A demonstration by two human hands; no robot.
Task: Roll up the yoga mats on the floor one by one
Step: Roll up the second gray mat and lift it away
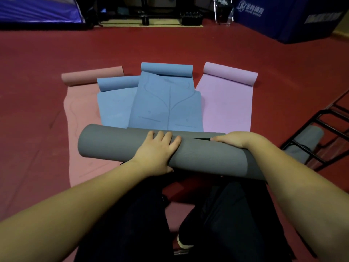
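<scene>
The grey mat (132, 146) looks fully rolled: left hand (156, 154) grips it, right hand (236, 138) clasps its loose edge (four mats remain). Next, set it aside.

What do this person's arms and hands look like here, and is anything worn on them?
Both forearms are bare to the frame edge: no sleeves show. The left hand and right hand carry no gloves, rings, watch or bands. Fingers look short and rounded.

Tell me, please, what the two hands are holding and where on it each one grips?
Both hold the rolled grey mat: the left hand wraps its middle, the right hand grips the loose outer edge nearer its right end.
</scene>
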